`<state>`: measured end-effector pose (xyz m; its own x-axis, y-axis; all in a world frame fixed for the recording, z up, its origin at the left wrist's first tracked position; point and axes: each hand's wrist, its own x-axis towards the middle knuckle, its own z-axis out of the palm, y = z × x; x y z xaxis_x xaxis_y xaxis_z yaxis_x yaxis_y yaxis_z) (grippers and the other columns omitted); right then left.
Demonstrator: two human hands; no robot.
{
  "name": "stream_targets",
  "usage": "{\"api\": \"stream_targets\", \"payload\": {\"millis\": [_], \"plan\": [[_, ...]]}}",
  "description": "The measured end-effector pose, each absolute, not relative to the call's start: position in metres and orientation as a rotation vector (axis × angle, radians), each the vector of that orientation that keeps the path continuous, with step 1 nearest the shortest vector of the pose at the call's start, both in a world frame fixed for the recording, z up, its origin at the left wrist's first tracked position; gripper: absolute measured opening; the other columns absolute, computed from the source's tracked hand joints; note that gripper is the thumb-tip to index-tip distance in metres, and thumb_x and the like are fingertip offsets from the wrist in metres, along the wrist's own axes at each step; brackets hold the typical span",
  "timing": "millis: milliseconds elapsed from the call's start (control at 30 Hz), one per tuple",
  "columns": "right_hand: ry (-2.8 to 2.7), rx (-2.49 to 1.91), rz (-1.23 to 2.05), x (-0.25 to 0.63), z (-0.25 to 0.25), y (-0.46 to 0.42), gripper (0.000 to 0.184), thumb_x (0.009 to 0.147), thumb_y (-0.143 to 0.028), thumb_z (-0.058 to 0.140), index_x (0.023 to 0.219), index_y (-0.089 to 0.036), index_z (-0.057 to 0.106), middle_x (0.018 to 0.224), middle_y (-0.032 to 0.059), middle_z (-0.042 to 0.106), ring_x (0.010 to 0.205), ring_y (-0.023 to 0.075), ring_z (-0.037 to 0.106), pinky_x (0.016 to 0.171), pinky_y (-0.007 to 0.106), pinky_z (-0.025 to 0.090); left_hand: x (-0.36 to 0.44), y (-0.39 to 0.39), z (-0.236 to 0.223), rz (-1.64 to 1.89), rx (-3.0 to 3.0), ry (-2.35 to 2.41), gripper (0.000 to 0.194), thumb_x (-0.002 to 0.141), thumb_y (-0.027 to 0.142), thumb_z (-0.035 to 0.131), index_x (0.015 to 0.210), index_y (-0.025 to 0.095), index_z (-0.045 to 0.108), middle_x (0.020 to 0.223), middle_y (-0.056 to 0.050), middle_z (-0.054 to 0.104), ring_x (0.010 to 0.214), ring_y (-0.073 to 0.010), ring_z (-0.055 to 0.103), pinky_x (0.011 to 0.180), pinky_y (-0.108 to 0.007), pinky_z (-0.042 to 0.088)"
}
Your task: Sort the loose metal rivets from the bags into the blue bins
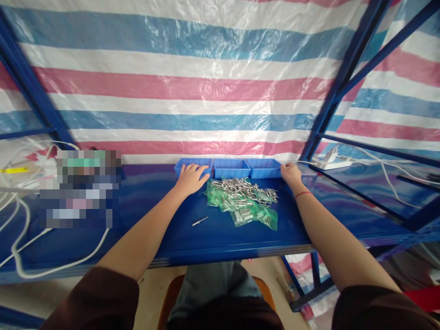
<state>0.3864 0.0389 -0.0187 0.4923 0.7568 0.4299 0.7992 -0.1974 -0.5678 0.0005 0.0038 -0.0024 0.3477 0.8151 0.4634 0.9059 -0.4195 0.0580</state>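
Three blue plastic bins stand side by side along the back of the blue table. My left hand (192, 178) lies over the front rim of the left bin (184, 162), its fingers stretched out and apart. At the other end, my right hand (291, 174) has its fingers curled against the outer side of the right bin (264, 172). Between them is the middle bin (231, 172). In front of the bins lies a heap of silver pop rivets (237, 187), partly on green-tinted plastic bags (256, 216). A single rivet (200, 221) lies apart, nearer the front edge.
White cables (20, 229) and a blurred-out patch (80, 188) take up the table's left side. A white power strip (332, 160) sits at right behind a blue frame bar (360, 195). Striped plastic sheeting (192, 85) hangs behind the table (213, 245).
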Motion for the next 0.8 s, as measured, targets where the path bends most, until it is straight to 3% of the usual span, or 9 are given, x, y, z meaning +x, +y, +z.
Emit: {"api": "stream_targets", "payload": {"millis": [167, 267, 400, 533, 700, 800], "plan": [[-1.204, -2.018, -0.123, 0.376, -0.008, 0.028, 0.040, 0.083, -0.038, 0.044, 0.109, -0.013, 0.061, 0.103, 0.0191, 0.065, 0.101, 0.0332, 0.059, 0.084, 0.047, 0.045, 0.001, 0.007, -0.004, -0.668, -2.381, -1.536, 0.040, 0.091, 0.041, 0.037, 0.125, 0.027, 0.053, 0.119, -0.009, 0.058, 0.116, -0.0278, 0.048, 0.105, -0.053, 0.023], [-1.497, -1.775, -0.294, 0.354, 0.002, 0.019, 0.050, 0.083, -0.051, 0.043, 0.116, -0.017, 0.058, 0.110, 0.0169, 0.063, 0.105, 0.0321, 0.057, 0.086, 0.047, 0.044, 0.002, 0.010, -0.005, -0.678, -2.358, -1.522, 0.035, 0.092, 0.036, 0.037, 0.121, 0.027, 0.056, 0.112, -0.008, 0.061, 0.110, -0.0265, 0.052, 0.105, -0.052, 0.024], [-2.118, -1.499, -0.220, 0.315, 0.008, 0.012, 0.045, 0.084, -0.052, 0.047, 0.115, -0.023, 0.060, 0.103, 0.0099, 0.067, 0.100, 0.0282, 0.060, 0.088, 0.044, 0.044, 0.004, 0.015, -0.008, -0.679, -2.347, -1.494, 0.035, 0.093, 0.028, 0.034, 0.119, 0.027, 0.057, 0.105, -0.008, 0.062, 0.105, -0.0249, 0.055, 0.104, -0.049, 0.026], [-2.195, -1.457, -0.205, 0.299, 0.018, -0.003, 0.047, 0.083, -0.052, 0.049, 0.119, -0.022, 0.058, 0.110, 0.0121, 0.065, 0.105, 0.0305, 0.059, 0.091, 0.048, 0.043, 0.005, 0.009, 0.003, -0.717, -2.411, -1.461, 0.037, 0.093, 0.028, 0.032, 0.121, 0.025, 0.056, 0.111, -0.009, 0.059, 0.110, -0.0251, 0.052, 0.105, -0.047, 0.026], [-2.229, -1.264, 0.061, 0.304, 0.022, -0.055, 0.066, 0.082, -0.059, 0.047, 0.138, -0.026, 0.036, 0.135, 0.0100, 0.048, 0.123, 0.0285, 0.046, 0.101, 0.047, 0.039, -0.005, -0.045, 0.023, -0.683, -2.791, -1.516, 0.060, 0.087, 0.056, 0.037, 0.140, 0.030, 0.032, 0.139, -0.008, 0.041, 0.130, -0.0283, 0.036, 0.106, -0.043, 0.030], [-2.412, -1.316, 0.184, 0.296, 0.009, -0.075, 0.085, 0.072, -0.065, 0.056, 0.144, -0.030, 0.025, 0.147, 0.0100, 0.032, 0.133, 0.0332, 0.032, 0.105, 0.053, 0.031, -0.008, -0.079, 0.013, -0.465, -2.988, -1.580, 0.084, 0.077, 0.069, 0.044, 0.146, 0.033, 0.013, 0.153, -0.008, 0.016, 0.137, -0.0352, 0.021, 0.106, -0.050, 0.028]]}}
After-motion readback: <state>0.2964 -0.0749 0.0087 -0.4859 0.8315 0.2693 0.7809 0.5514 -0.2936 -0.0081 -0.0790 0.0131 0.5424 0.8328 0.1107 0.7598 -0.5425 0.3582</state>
